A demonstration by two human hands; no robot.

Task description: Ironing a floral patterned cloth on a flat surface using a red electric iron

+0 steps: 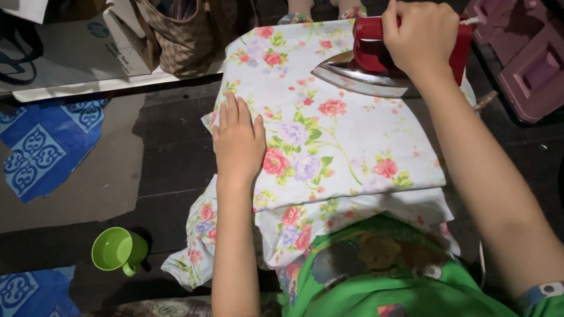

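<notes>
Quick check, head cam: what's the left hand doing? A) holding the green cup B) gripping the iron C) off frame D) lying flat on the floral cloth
D: the left hand lies palm down, fingers spread, on the floral cloth, while the right hand grips the iron; the green cup sits untouched on the floor.

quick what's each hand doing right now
Left hand: open, flat on the floral cloth.
Right hand: closed around the handle of the red iron.
</notes>
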